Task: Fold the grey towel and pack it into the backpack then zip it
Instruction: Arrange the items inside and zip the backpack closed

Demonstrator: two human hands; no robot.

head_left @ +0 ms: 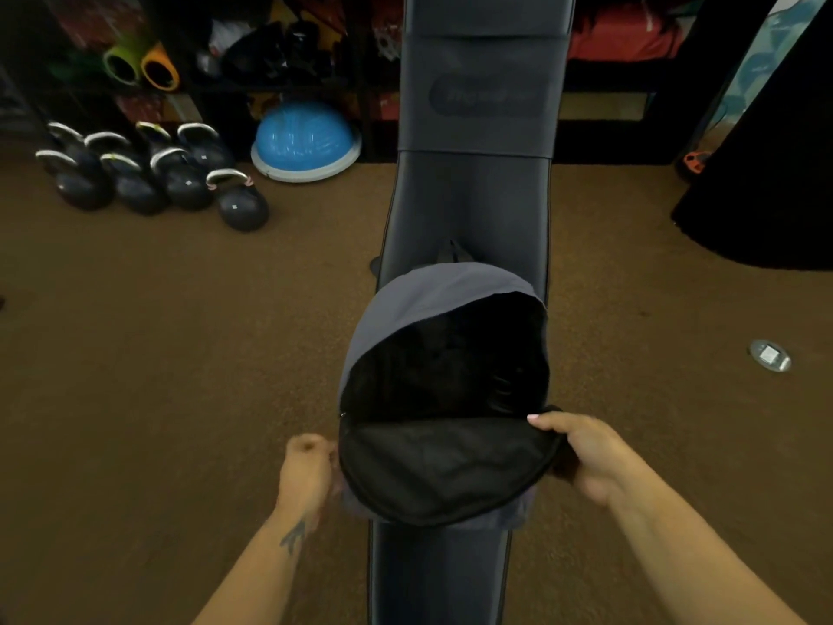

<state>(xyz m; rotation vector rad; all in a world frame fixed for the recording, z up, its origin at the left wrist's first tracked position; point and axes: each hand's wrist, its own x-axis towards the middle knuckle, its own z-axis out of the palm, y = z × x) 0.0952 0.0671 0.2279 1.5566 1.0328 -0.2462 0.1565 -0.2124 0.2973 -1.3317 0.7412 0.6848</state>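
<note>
A grey backpack (pixel 432 300) lies on a dark padded bench (pixel 473 205), its main compartment unzipped and gaping, showing black lining. The front flap (pixel 441 466) hangs open toward me. My right hand (pixel 586 453) pinches the flap's right edge near the zip. My left hand (pixel 308 471) is closed at the flap's left edge, by the zip end. Inside the bag all is dark, and I cannot tell whether the grey towel is in there. No towel shows elsewhere.
The bench runs away from me over brown carpet. Several kettlebells (pixel 148 173) and a blue half-ball trainer (pixel 304 142) stand at the back left before dark shelves. A black shape (pixel 766 173) fills the right, and a small shiny object (pixel 771 355) lies on the carpet.
</note>
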